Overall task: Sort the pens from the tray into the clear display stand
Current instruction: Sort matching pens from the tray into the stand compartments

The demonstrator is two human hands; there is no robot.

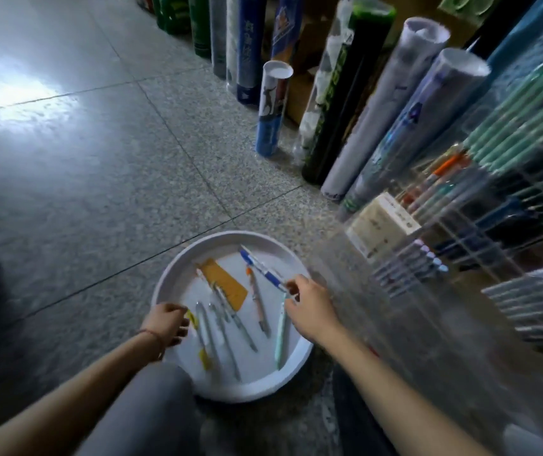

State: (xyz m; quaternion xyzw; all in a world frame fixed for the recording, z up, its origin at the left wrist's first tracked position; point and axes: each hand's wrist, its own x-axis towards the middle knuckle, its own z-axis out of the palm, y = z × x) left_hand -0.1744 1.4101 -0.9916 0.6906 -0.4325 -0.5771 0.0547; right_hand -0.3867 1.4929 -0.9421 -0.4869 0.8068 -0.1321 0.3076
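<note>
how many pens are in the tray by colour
blue and white pen: 1
peach pen, orange tip: 1
mint green pen: 1
yellow pen: 1
grey pens: 3, blur makes this approximate
total: 7

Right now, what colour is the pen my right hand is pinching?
The pen is blue and white; head view.

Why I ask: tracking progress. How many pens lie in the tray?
7: blue pen pinched by the right hand, pink pen centre, mint pen right, three grey pens centre-left, yellow pen by the left hand. Blur may hide more.
</note>
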